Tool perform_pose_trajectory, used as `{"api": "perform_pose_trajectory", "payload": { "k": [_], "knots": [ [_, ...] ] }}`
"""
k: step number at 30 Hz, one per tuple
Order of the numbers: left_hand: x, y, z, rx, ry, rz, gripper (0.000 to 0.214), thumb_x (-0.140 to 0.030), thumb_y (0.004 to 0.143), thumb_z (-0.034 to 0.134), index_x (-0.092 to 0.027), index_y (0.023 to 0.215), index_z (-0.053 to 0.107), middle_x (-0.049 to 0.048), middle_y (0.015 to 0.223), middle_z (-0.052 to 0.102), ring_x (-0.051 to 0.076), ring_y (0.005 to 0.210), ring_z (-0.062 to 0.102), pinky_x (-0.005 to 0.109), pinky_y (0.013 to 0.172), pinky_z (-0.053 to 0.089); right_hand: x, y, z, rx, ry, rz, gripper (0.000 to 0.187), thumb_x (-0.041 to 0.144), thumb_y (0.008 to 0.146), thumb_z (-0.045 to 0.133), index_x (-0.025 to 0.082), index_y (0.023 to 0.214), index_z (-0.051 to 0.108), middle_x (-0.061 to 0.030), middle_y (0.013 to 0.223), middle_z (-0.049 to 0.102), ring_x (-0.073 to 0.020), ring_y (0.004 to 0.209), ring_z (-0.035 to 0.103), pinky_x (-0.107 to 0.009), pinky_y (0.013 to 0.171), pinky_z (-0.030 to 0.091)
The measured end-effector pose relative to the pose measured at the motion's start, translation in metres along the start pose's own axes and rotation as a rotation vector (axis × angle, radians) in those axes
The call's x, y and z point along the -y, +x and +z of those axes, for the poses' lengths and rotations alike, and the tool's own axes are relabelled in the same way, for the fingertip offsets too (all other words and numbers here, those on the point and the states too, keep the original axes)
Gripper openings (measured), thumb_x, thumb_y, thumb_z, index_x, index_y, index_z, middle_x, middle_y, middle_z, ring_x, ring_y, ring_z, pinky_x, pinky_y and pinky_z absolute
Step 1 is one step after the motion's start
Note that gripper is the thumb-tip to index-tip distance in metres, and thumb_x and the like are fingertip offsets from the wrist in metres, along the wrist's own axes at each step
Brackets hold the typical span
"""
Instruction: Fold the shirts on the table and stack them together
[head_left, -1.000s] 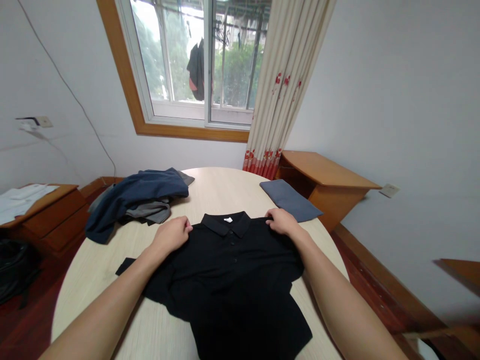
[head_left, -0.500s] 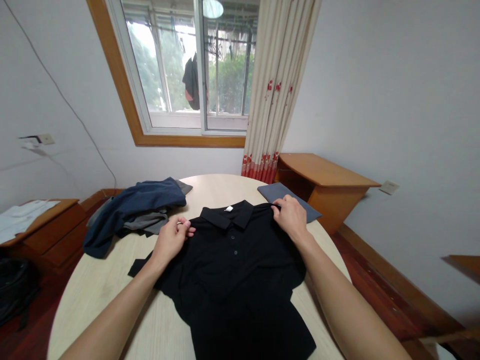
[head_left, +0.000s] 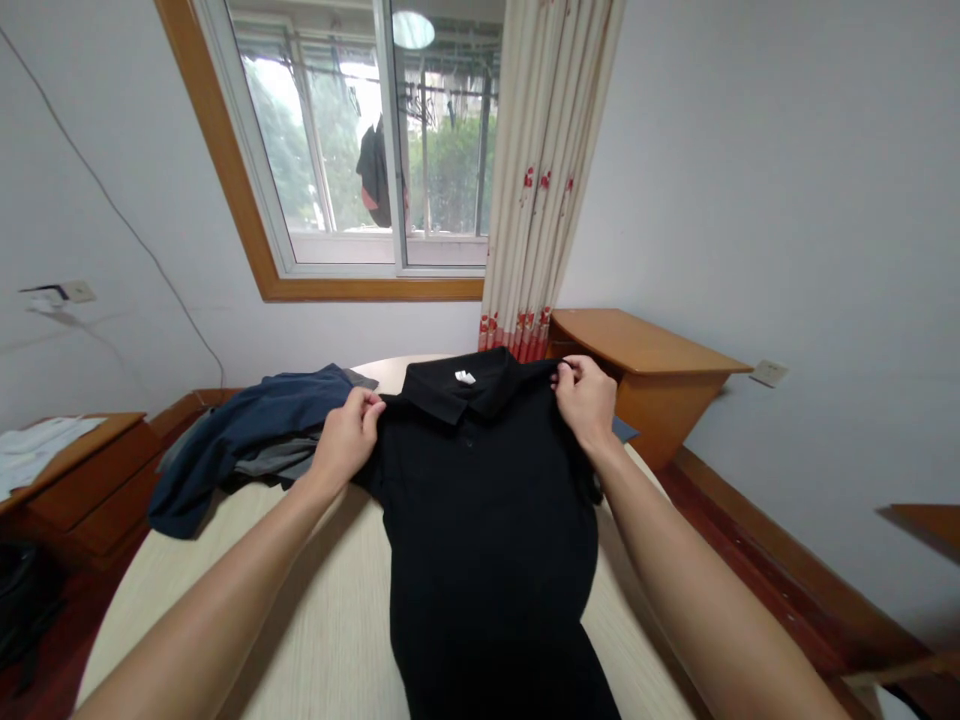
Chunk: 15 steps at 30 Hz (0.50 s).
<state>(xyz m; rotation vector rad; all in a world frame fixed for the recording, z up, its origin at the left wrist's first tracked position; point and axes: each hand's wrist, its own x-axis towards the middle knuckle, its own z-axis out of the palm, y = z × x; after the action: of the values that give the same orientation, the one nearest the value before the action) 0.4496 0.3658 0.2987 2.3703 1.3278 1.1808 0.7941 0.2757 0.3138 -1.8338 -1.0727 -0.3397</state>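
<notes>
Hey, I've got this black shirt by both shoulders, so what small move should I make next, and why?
Probably raise your left hand slightly. It pinches one shoulder of the black shirt lower in the view than your right hand pinches the other, and the collar looks tilted, so that might level it.

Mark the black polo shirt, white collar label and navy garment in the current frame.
black polo shirt (head_left: pixel 491 540), head view: middle of its front
white collar label (head_left: pixel 465 377), head view: its visible face
navy garment (head_left: pixel 259 425), head view: middle of its draped cloth
</notes>
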Motion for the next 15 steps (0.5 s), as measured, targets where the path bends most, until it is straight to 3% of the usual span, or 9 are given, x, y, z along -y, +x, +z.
{"api": "perform_pose_trajectory", "payload": {
  "k": [3, 5, 7, 9, 11, 15],
  "knots": [
    [-0.002, 0.055, 0.012, 0.043, 0.125, 0.044, 0.033, -0.029, 0.095, 0.043, -0.012, 0.122, 0.055, 0.0169, 0.11, 0.07, 0.027, 0.1, 0.068, 0.036, 0.088, 0.049, 0.014, 0.039, 0.02, 0.114, -0.062, -0.06, 0.043, 0.03, 0.096, 0.045, 0.015, 0.133, 0.058, -0.018, 0.128, 0.067, -0.0285, 0.119, 0.063, -0.042, 0.103, 0.046],
    [-0.006, 0.077, 0.023, 0.054, 0.197, 0.056, 0.055, -0.025, 0.092, 0.049, -0.003, 0.142, 0.039, 0.027, 0.14, 0.053, 0.032, 0.131, 0.052, 0.041, 0.105, 0.042, 0.022, 0.052, 0.036, 0.311, -0.121, -0.098, 0.067, 0.03, 0.091, 0.056, 0.012, 0.152, 0.035, -0.0222, 0.15, 0.047, -0.0315, 0.137, 0.047, -0.05, 0.111, 0.037],
    [-0.011, 0.08, 0.036, 0.077, 0.253, 0.011, 0.068, -0.026, 0.093, 0.049, -0.001, 0.151, 0.025, 0.0303, 0.154, 0.035, 0.037, 0.144, 0.034, 0.049, 0.112, 0.034, 0.027, 0.048, 0.049, 0.475, -0.193, -0.105, 0.086, 0.032, 0.089, 0.061, 0.014, 0.159, 0.014, -0.0232, 0.16, 0.028, -0.0342, 0.146, 0.032, -0.06, 0.114, 0.028],
    [-0.019, 0.063, 0.047, 0.178, 0.254, -0.016, 0.067, -0.031, 0.096, 0.046, -0.007, 0.154, 0.022, 0.0269, 0.16, 0.026, 0.039, 0.148, 0.027, 0.056, 0.113, 0.03, 0.026, 0.028, 0.056, 0.575, -0.238, -0.156, 0.086, 0.035, 0.091, 0.059, 0.016, 0.16, 0.011, -0.022, 0.162, 0.024, -0.034, 0.149, 0.026, -0.065, 0.115, 0.02],
    [-0.027, 0.033, 0.054, 0.361, 0.223, 0.043, 0.062, -0.036, 0.097, 0.045, -0.014, 0.154, 0.029, 0.0211, 0.161, 0.029, 0.039, 0.149, 0.025, 0.06, 0.114, 0.027, 0.023, -0.001, 0.057, 0.664, -0.251, -0.258, 0.077, 0.037, 0.092, 0.058, 0.018, 0.158, 0.022, -0.0202, 0.161, 0.03, -0.0324, 0.148, 0.028, -0.062, 0.117, 0.019],
    [-0.041, -0.037, 0.052, 0.667, 0.14, 0.13, 0.057, -0.045, 0.098, 0.043, -0.02, 0.149, 0.042, 0.0156, 0.16, 0.034, 0.036, 0.148, 0.027, 0.06, 0.117, 0.023, 0.018, -0.056, 0.045, 0.878, -0.229, -0.379, 0.056, 0.038, 0.091, 0.061, 0.018, 0.143, 0.052, -0.0156, 0.15, 0.049, -0.0296, 0.14, 0.044, -0.047, 0.116, 0.03]
  ]
}}
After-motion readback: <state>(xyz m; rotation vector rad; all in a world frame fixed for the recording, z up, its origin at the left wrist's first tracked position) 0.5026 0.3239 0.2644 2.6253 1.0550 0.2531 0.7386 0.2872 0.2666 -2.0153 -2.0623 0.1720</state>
